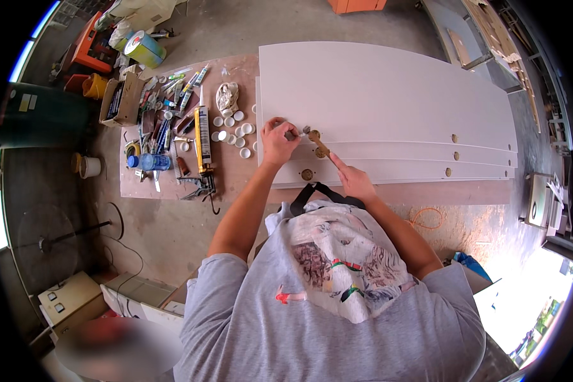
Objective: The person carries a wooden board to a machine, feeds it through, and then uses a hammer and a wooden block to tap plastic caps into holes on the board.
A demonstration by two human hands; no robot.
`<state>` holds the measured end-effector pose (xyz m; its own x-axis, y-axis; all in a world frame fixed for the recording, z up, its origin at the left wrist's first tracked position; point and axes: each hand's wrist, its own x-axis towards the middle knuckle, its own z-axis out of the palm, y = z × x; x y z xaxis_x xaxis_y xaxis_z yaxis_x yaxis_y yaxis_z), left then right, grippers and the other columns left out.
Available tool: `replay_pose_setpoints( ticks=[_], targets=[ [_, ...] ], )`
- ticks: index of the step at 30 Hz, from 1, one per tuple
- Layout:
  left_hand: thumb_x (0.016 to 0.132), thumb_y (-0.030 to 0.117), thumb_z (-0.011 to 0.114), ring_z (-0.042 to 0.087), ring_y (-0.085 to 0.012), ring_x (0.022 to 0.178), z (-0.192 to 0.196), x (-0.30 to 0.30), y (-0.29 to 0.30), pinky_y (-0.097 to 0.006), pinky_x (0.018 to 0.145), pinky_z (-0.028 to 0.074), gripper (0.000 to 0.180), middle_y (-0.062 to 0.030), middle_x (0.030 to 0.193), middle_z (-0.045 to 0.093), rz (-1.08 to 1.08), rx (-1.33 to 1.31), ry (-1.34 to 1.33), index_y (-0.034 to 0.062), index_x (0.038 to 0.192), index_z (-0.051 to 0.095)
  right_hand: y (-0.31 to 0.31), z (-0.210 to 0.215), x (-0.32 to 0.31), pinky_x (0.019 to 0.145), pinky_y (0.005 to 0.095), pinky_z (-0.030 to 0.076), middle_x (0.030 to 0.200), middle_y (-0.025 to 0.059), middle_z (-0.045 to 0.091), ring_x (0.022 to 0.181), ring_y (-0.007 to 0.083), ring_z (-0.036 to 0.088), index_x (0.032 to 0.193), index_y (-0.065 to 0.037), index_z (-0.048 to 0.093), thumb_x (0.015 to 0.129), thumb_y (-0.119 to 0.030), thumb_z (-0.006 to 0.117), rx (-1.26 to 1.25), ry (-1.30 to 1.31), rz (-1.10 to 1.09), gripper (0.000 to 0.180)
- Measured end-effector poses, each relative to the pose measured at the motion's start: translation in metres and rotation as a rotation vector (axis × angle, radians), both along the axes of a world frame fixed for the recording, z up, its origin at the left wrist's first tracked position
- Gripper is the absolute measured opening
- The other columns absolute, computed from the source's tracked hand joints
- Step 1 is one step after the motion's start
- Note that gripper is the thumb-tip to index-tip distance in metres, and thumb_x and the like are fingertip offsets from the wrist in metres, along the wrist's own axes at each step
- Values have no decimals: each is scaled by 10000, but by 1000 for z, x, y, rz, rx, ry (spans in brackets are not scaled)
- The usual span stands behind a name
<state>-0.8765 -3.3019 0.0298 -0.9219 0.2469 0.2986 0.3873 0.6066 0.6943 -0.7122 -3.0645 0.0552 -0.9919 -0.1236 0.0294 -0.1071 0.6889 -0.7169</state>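
A staggered stack of white panels (375,95) lies on the table in front of me, with round brown cup holes near the front edges. My left hand (279,141) is closed above the panels' left part, its fingers around something small and greyish that I cannot make out. My right hand (356,183) grips a narrow brown stick-like tool (320,144), its far end over the farthest left hole. A small grey lump (306,129) shows beside that hole, between the hands. The nearest left hole (307,174) lies in front of my body.
Left on the brown tabletop (232,169) lie a caulking gun (202,137), several white round caps (238,130), a crumpled cloth (227,97), a blue-capped bottle (153,162) and many tools. A cardboard box (122,99) and a tin can (144,49) stand beyond. A person's blurred head is at lower left.
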Motion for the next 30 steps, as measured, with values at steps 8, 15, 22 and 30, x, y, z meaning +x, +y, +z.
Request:
replay_pose_setpoints(
  ticks=[8, 15, 22, 30],
  targets=[
    [718, 102, 811, 566, -306, 1178, -1, 1, -6, -477, 1016, 402, 227, -34, 977, 688, -68, -17, 1, 130, 899, 678, 4, -2, -1, 716, 480, 534, 865, 205, 649, 767, 402, 654, 1599, -262, 376, 1020, -128, 532, 82, -138, 39, 615],
    [751, 32, 787, 569, -335, 1167, 0, -1, -18, -443, 963, 497, 230, -95, 1041, 659, -102, 38, -12, 49, 938, 654, 2, -10, 1, 686, 520, 533, 823, 186, 641, 714, 412, 641, 1609, -275, 344, 1012, -128, 539, 37, -38, 25, 645],
    [752, 42, 810, 545, -370, 1227, 13, 16, -26, -471, 1043, 457, 226, -127, 1118, 641, 47, 11, 90, 44, 934, 675, 6, -11, 0, 687, 532, 530, 790, 200, 629, 705, 420, 637, 1609, -310, 343, 1016, -129, 535, 41, -46, 21, 649],
    [785, 89, 780, 550, -343, 1263, 13, 13, -27, -466, 1071, 425, 169, -54, 1008, 710, -2, -167, -14, 90, 930, 695, 16, -13, 2, 732, 537, 530, 881, 235, 657, 779, 439, 651, 1592, -300, 382, 1030, -165, 542, 48, -154, -37, 600]
  ],
)
